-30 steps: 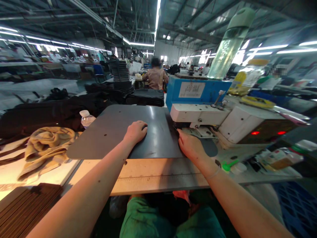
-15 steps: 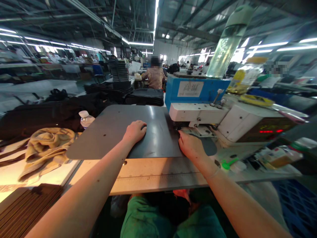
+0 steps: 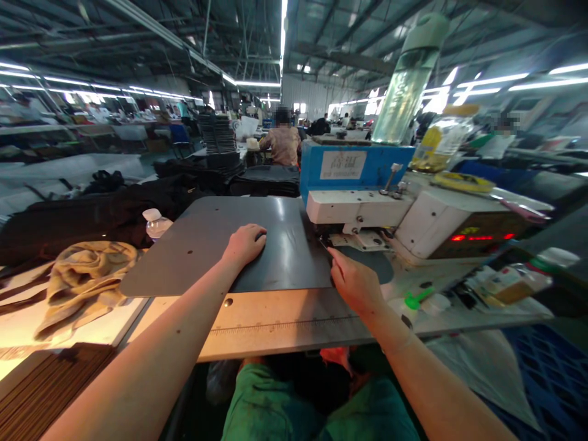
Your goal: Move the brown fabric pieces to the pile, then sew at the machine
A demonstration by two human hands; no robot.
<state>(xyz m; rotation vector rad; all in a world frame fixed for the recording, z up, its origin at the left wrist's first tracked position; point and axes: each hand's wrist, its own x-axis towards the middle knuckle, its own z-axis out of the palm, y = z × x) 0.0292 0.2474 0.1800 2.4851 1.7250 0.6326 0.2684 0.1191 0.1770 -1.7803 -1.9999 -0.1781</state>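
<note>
A large, smooth grey sheet with rounded corners lies flat across the work table, its right part reaching under the head of a white and blue sewing machine. My left hand rests palm down on the middle of this sheet, its fingers laid along the surface. At the sheet's right side, just in front of the machine head, my right hand is closed with the index finger forward. A thin dark tip sticks out from its fingers; its kind is too small to make out.
A printed ruler runs along the table's front edge. To the left are a tan cloth, a small clear bottle and stacked brown strips. A tall water bottle stands on the machine; a green object lies right.
My right hand has drawn back slightly from the machine head, and the thin tip in its fingers now shows. The left hand keeps its place on the sheet. The view has shifted a little.
</note>
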